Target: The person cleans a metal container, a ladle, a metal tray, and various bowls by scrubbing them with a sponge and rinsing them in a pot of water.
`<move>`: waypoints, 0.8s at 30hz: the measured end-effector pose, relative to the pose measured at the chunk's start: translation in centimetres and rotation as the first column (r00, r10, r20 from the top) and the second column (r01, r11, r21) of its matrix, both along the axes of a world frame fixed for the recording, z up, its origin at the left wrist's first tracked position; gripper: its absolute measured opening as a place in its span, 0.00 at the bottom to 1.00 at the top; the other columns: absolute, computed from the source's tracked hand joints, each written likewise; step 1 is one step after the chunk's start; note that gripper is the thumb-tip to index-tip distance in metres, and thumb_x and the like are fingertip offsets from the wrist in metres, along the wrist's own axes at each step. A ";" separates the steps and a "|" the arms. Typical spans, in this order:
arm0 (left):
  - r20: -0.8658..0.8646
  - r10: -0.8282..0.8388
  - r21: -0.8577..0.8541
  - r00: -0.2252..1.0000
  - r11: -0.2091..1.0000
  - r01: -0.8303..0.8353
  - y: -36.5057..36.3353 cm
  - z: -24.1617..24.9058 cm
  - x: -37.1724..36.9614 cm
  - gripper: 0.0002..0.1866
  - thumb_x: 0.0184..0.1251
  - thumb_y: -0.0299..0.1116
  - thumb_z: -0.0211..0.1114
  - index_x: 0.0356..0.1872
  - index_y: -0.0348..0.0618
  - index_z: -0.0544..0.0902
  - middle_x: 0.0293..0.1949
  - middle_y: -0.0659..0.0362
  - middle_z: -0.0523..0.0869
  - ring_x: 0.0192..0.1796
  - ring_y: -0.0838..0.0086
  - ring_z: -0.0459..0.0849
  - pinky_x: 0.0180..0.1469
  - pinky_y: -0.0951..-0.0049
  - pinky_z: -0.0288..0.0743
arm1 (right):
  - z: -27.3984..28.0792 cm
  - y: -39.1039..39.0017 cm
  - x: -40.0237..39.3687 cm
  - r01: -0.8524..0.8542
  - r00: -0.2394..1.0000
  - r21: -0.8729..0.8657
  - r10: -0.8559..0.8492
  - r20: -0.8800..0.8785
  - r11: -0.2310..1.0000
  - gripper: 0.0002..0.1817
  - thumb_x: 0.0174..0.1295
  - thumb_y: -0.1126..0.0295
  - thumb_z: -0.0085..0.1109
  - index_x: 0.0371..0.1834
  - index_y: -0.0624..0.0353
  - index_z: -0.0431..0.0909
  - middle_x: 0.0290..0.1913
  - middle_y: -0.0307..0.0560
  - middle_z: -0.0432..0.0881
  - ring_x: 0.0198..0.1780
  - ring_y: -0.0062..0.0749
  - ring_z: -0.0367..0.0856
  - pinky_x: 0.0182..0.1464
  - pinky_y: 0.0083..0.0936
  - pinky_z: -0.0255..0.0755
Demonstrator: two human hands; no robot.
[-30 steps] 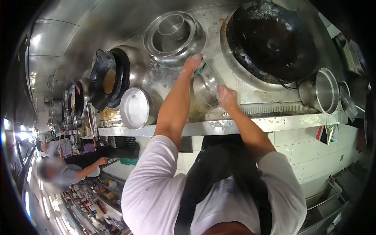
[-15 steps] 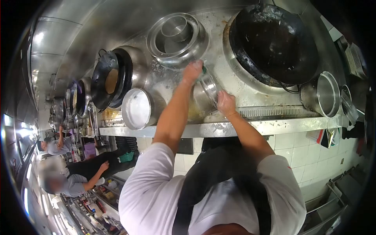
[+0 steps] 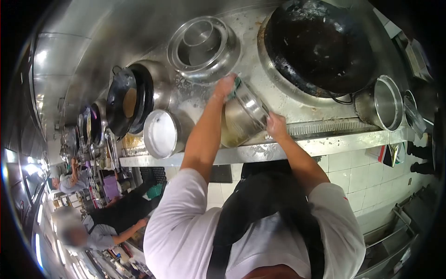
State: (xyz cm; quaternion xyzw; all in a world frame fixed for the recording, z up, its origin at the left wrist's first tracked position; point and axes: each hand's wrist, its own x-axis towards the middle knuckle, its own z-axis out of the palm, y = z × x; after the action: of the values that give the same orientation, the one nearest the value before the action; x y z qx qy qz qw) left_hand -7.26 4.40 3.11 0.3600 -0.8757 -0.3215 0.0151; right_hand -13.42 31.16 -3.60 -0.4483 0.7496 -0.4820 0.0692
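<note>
A steel pot (image 3: 242, 118) is tilted on the wet steel counter, between my two hands. My left hand (image 3: 226, 87) is closed on a green scouring pad (image 3: 236, 88) against the pot's upper rim. At the rim's lower right, my right hand (image 3: 276, 125) grips the pot's edge. Left of the pot stands a steel container (image 3: 160, 134) with a whitish inside. Behind my left hand sits a wide steel pot (image 3: 204, 49) with a smaller round vessel (image 3: 199, 33) inside it.
A large black wok (image 3: 320, 49) rests on a burner at the back right. Beside it is another steel pot (image 3: 389, 103). More woks (image 3: 124, 100) stand at the left. Two people (image 3: 100, 232) are at the far left. The counter's front edge (image 3: 325, 144) runs before me.
The pot between my hands has turned, showing more of its side. My right hand has shifted slightly right. The whole view has shifted a little, and the nearer person's arm has moved.
</note>
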 end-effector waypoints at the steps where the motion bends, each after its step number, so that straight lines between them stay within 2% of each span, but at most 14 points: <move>1: -0.237 -0.148 -0.069 0.960 0.988 0.135 -0.1 -2.7 1.0 0.23 0.71 0.46 0.46 0.52 0.40 0.79 0.52 0.40 0.81 0.57 0.48 0.78 0.62 0.58 0.68 | -0.3 0.4 -0.2 -0.004 1.000 -0.029 0.004 -0.002 1.000 0.08 0.65 0.67 0.53 0.34 0.60 0.74 0.26 0.62 0.78 0.30 0.61 0.79 0.31 0.50 0.73; 3: -0.234 0.236 -0.059 0.943 0.965 -0.256 8.4 5.0 0.6 0.22 0.71 0.44 0.47 0.56 0.41 0.78 0.54 0.41 0.80 0.59 0.47 0.77 0.64 0.59 0.67 | 1.5 0.0 -0.4 0.058 0.997 0.020 -0.056 -0.053 0.998 0.09 0.65 0.65 0.53 0.35 0.60 0.75 0.28 0.62 0.79 0.29 0.61 0.79 0.33 0.50 0.74; 4: -0.291 0.140 -0.261 0.946 0.940 -0.220 11.5 5.2 1.2 0.23 0.71 0.44 0.48 0.58 0.41 0.77 0.56 0.41 0.79 0.59 0.47 0.76 0.64 0.58 0.67 | 3.7 0.0 -0.3 0.080 0.994 0.059 -0.076 -0.074 0.995 0.10 0.65 0.65 0.52 0.36 0.61 0.75 0.28 0.62 0.79 0.29 0.61 0.79 0.33 0.50 0.74; 5: -0.329 0.031 -0.454 0.944 0.871 -0.187 13.6 5.2 1.6 0.23 0.71 0.43 0.50 0.60 0.41 0.76 0.57 0.42 0.78 0.59 0.46 0.76 0.64 0.58 0.67 | 8.7 -0.9 -0.4 0.069 0.994 0.158 -0.081 0.068 0.985 0.16 0.68 0.61 0.48 0.32 0.62 0.77 0.26 0.62 0.79 0.30 0.63 0.78 0.37 0.52 0.74; 8: -0.310 -0.002 -0.504 0.951 0.848 -0.163 14.7 5.3 0.8 0.24 0.70 0.43 0.52 0.60 0.38 0.75 0.58 0.42 0.77 0.57 0.47 0.77 0.64 0.57 0.67 | 7.6 -4.3 -1.2 0.147 0.989 0.200 -0.151 0.002 0.969 0.19 0.70 0.60 0.47 0.27 0.61 0.78 0.22 0.60 0.78 0.28 0.62 0.79 0.34 0.50 0.75; 10: -0.287 0.205 -0.162 0.935 0.952 -0.259 10.6 4.6 -0.7 0.24 0.69 0.43 0.52 0.59 0.38 0.75 0.56 0.41 0.79 0.58 0.48 0.77 0.64 0.58 0.67 | 6.5 -3.4 -1.0 0.164 0.987 0.092 -0.163 -0.013 0.982 0.20 0.71 0.61 0.47 0.25 0.62 0.80 0.21 0.59 0.79 0.27 0.60 0.80 0.33 0.47 0.77; 12: -0.023 -0.130 -0.045 0.991 0.991 0.129 2.7 0.3 -1.2 0.23 0.68 0.45 0.53 0.56 0.38 0.77 0.51 0.41 0.81 0.56 0.47 0.78 0.61 0.57 0.69 | 3.1 -0.6 -0.7 0.106 0.994 -0.011 -0.106 0.023 0.994 0.17 0.70 0.63 0.48 0.29 0.63 0.80 0.22 0.59 0.80 0.26 0.59 0.80 0.32 0.45 0.77; 14: 0.013 0.076 0.223 0.997 0.972 -0.077 -0.8 -6.7 -2.8 0.23 0.67 0.46 0.54 0.54 0.39 0.78 0.50 0.41 0.82 0.55 0.46 0.78 0.60 0.56 0.70 | -0.6 2.3 0.3 0.094 0.995 -0.091 -0.095 -0.008 0.991 0.14 0.67 0.66 0.49 0.33 0.66 0.79 0.26 0.60 0.81 0.27 0.57 0.80 0.31 0.45 0.77; 16: -0.016 0.105 0.222 0.994 0.970 -0.099 1.9 -4.8 -3.9 0.24 0.67 0.47 0.54 0.54 0.38 0.78 0.49 0.41 0.82 0.55 0.46 0.79 0.60 0.56 0.70 | -2.1 4.7 0.4 0.022 0.992 -0.040 -0.027 -0.124 0.999 0.10 0.65 0.70 0.50 0.34 0.66 0.77 0.28 0.60 0.81 0.28 0.56 0.81 0.30 0.44 0.77; 17: -0.058 0.034 0.082 0.998 0.996 -0.030 6.4 1.0 -2.8 0.25 0.68 0.47 0.54 0.55 0.37 0.78 0.49 0.40 0.82 0.55 0.47 0.79 0.60 0.58 0.70 | -2.5 5.3 1.0 -0.012 0.986 -0.010 0.011 -0.164 1.000 0.09 0.64 0.71 0.50 0.35 0.66 0.77 0.29 0.60 0.81 0.29 0.56 0.81 0.30 0.44 0.76; 19: -0.216 0.094 -0.011 0.972 0.995 -0.099 13.0 7.1 -1.1 0.25 0.66 0.46 0.57 0.57 0.38 0.77 0.53 0.41 0.80 0.60 0.47 0.75 0.65 0.58 0.65 | 2.1 4.1 1.6 0.065 0.992 0.145 -0.048 -0.118 0.987 0.10 0.64 0.70 0.50 0.36 0.67 0.76 0.34 0.62 0.82 0.32 0.58 0.81 0.34 0.46 0.77; 21: -0.335 -0.117 -0.505 0.935 0.860 -0.074 17.0 5.5 2.1 0.25 0.63 0.43 0.60 0.58 0.40 0.76 0.58 0.44 0.77 0.63 0.47 0.71 0.66 0.53 0.62 | 8.1 1.7 1.4 0.121 0.984 0.231 -0.085 -0.158 0.965 0.12 0.65 0.68 0.49 0.38 0.67 0.76 0.35 0.65 0.82 0.34 0.62 0.81 0.37 0.48 0.77; 22: -0.328 -0.140 -0.514 0.934 0.856 -0.052 17.8 5.1 3.6 0.25 0.63 0.42 0.60 0.58 0.41 0.76 0.59 0.44 0.75 0.64 0.47 0.71 0.66 0.52 0.62 | 9.3 -0.3 0.6 0.145 0.973 0.229 -0.096 -0.212 0.962 0.13 0.67 0.67 0.48 0.40 0.67 0.76 0.35 0.68 0.82 0.35 0.64 0.81 0.39 0.49 0.76; 24: -0.316 -0.188 -0.538 0.930 0.843 -0.013 18.2 5.0 6.3 0.25 0.61 0.41 0.62 0.59 0.43 0.75 0.62 0.45 0.73 0.65 0.46 0.69 0.66 0.49 0.61 | 8.6 -3.3 -1.1 0.152 0.988 0.329 -0.149 -0.033 0.932 0.15 0.69 0.63 0.47 0.40 0.67 0.76 0.33 0.70 0.81 0.34 0.67 0.80 0.39 0.52 0.75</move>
State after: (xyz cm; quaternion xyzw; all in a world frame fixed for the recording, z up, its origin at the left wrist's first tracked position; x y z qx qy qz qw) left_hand -0.94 22.61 8.09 0.2362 -0.9283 -0.1270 0.2576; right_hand -14.48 27.88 4.97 -0.3734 0.8521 -0.3519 0.1033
